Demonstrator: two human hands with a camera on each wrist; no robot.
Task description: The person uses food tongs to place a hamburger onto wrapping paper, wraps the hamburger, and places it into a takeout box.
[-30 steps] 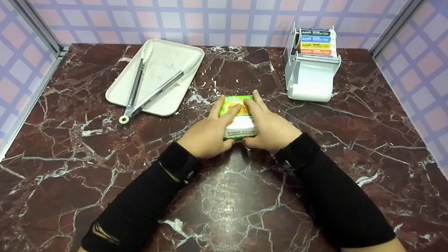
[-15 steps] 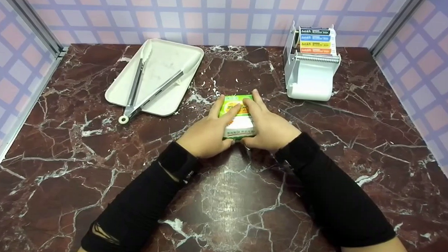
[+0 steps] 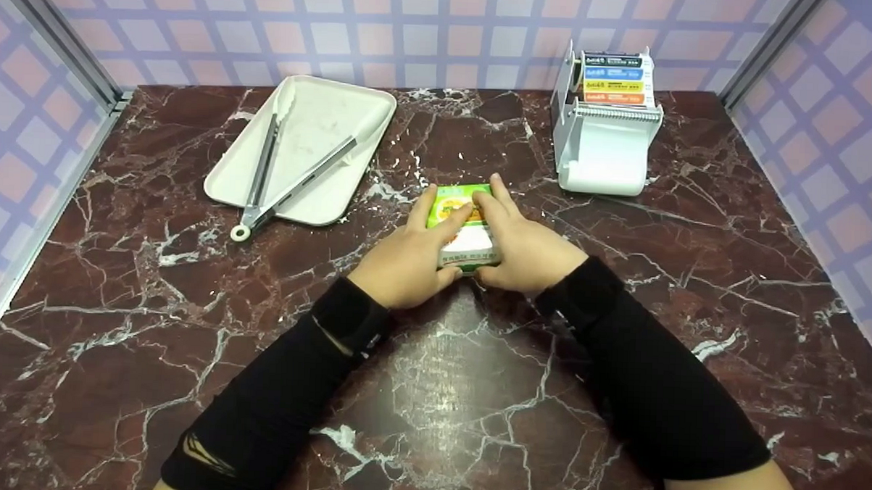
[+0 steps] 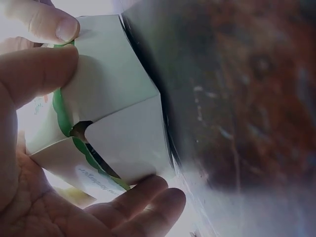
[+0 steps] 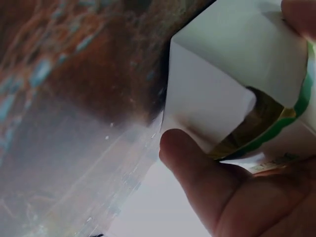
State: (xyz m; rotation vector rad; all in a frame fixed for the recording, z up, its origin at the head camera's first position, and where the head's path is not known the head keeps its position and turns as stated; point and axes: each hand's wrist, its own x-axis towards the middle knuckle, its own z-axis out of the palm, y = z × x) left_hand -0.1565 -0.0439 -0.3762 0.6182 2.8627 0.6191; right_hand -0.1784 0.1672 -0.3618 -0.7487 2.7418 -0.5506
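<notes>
A green and white hamburger box (image 3: 472, 237) with a burger picture on its lid sits on the marble-patterned table. My left hand (image 3: 406, 262) grips its left side, one finger lying across the lid and the thumb at the near edge. From the right, my right hand (image 3: 533, 256) holds the other side with its thumb low at the front. Seen from the left wrist, the white base of the box (image 4: 111, 69) meets a green scalloped lid edge, with a small dark gap at the corner. A similar gap shows at the corner of the box (image 5: 207, 84) in the right wrist view.
A cream tray (image 3: 324, 118) stands at the back left, with metal tongs (image 3: 300, 186) lying spread across it and their ring end over the front edge. At the back right is a label dispenser (image 3: 607, 128) with coloured rolls. White crumbs are scattered behind the box.
My left hand has shifted very slightly to the right, and its finger reaches a little farther across the lid. Box, tray, tongs and right hand look the same.
</notes>
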